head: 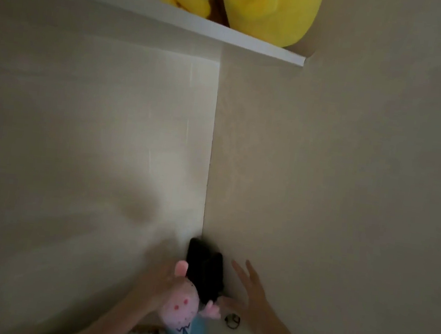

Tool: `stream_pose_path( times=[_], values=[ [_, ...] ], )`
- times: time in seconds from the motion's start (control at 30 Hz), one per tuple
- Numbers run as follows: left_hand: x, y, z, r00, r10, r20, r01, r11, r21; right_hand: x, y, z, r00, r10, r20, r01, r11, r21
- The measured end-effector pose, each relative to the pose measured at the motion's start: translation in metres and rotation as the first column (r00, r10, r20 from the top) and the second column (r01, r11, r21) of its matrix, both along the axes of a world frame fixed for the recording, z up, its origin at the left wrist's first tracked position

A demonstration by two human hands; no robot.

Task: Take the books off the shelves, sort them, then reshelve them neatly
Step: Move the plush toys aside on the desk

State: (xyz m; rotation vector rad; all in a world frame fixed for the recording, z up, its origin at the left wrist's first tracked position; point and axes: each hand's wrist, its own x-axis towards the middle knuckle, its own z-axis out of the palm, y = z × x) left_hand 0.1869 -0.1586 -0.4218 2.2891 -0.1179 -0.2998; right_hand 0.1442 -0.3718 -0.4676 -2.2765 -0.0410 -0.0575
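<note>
High white shelf (230, 36) in the corner, yellow plush toys (272, 6) on it.

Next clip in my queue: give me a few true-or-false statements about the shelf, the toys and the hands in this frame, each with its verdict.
1. A yellow plush toy sits on the white shelf. True.
2. The right hand is clenched in a fist. False: its fingers are spread straight and hold nothing.
3. The pink plush toy wears a blue garment. True.
4. Books stand in a row on the white shelf. False: no book shows on it.
5. A dark object stands in the corner where the two walls meet, behind the pink plush toy. True.
</note>
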Motion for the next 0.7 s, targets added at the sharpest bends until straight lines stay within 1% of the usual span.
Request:
stream_pose_path(
  times=[0.03,0.07,0.13,0.17,0.23,0.3,0.33,0.4,0.43,0.47,0.5,0.53,0.63,0.7],
  values=[
    [0.003,0.000,0.013,0.998,0.010,0.065,-0.008,0.999,-0.037,0.000,-0.002,0.019,1.000,-0.016,0.015,0.016,1.000,0.015],
    [0.005,0.000,0.027,0.997,-0.006,0.078,0.012,0.997,-0.071,0.000,-0.004,0.038,0.998,-0.032,0.048,0.029,0.997,0.066],
    [0.003,-0.001,0.065,0.988,-0.037,0.151,0.060,0.986,-0.154,0.003,-0.004,0.077,0.987,-0.068,0.146,0.033,0.972,0.234],
    [0.003,-0.003,0.085,0.975,-0.034,0.220,0.082,0.973,-0.217,0.006,-0.002,0.095,0.976,-0.092,0.198,0.031,0.956,0.291],
    [-0.003,-0.007,0.123,0.928,-0.026,0.372,0.158,0.931,-0.329,0.007,0.004,0.139,0.938,-0.120,0.325,0.001,0.939,0.343],
    [-0.018,-0.012,0.169,0.862,0.003,0.508,0.252,0.865,-0.434,0.004,0.012,0.186,0.861,-0.172,0.479,-0.031,0.922,0.386],
    [-0.027,-0.015,0.191,0.817,0.026,0.576,0.302,0.832,-0.466,0.001,0.016,0.211,0.802,-0.226,0.553,-0.022,0.914,0.406],
    [-0.043,-0.018,0.232,0.737,0.057,0.673,0.377,0.792,-0.480,-0.005,0.019,0.258,0.651,-0.340,0.678,0.008,0.897,0.442],
    [-0.051,-0.019,0.252,0.708,0.062,0.704,0.410,0.776,-0.480,-0.005,0.019,0.284,0.588,-0.370,0.720,0.023,0.897,0.442],
    [-0.054,-0.019,0.269,0.699,0.056,0.713,0.433,0.761,-0.484,-0.004,0.019,0.310,0.549,-0.374,0.747,0.033,0.903,0.427],
    [-0.055,-0.020,0.284,0.710,0.045,0.703,0.446,0.743,-0.499,0.000,0.019,0.334,0.542,-0.369,0.755,0.042,0.909,0.415],
    [-0.055,-0.020,0.296,0.720,0.043,0.693,0.452,0.729,-0.515,0.007,0.020,0.356,0.575,-0.361,0.735,0.042,0.909,0.414],
    [-0.054,-0.017,0.323,0.748,0.038,0.663,0.452,0.703,-0.549,0.025,0.028,0.408,0.717,-0.332,0.613,0.008,0.883,0.469],
    [-0.055,-0.015,0.332,0.770,0.036,0.637,0.448,0.681,-0.579,0.037,0.036,0.425,0.756,-0.358,0.549,0.077,0.880,0.468]
  ],
)
